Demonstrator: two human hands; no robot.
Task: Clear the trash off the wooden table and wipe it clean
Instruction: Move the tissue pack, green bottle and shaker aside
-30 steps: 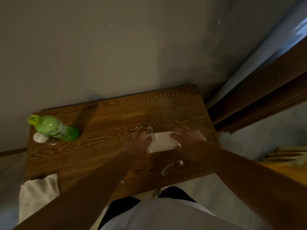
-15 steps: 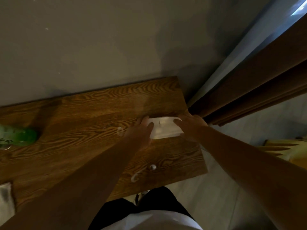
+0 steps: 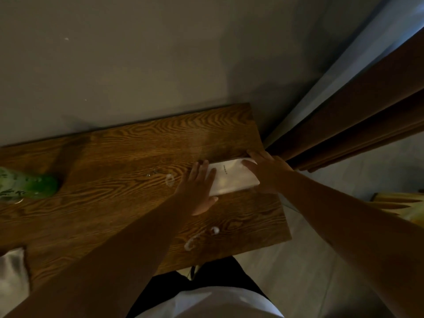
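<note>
A white tissue pack [image 3: 231, 177] lies near the right end of the wooden table [image 3: 119, 161]. My left hand [image 3: 197, 189] presses flat on the pack's left end, fingers spread. My right hand [image 3: 266, 168] covers its right end, fingers reaching over the far corner. Both hands hold the pack against the tabletop. White foamy smears [image 3: 169, 180] sit just left of the pack, and more white smears [image 3: 199, 237] lie near the front edge. A green bottle [image 3: 25, 187] lies at the left edge of the view.
A white cloth [image 3: 12, 276] hangs over the table's front left corner. The grey wall runs behind the table. Brown curtains [image 3: 358, 125] hang right of the table's end. A yellow object [image 3: 403, 207] sits on the floor at right.
The pack and both hands have shifted right toward the table's end. The view has swung right, so the bottle is now mostly cut off at the left.
</note>
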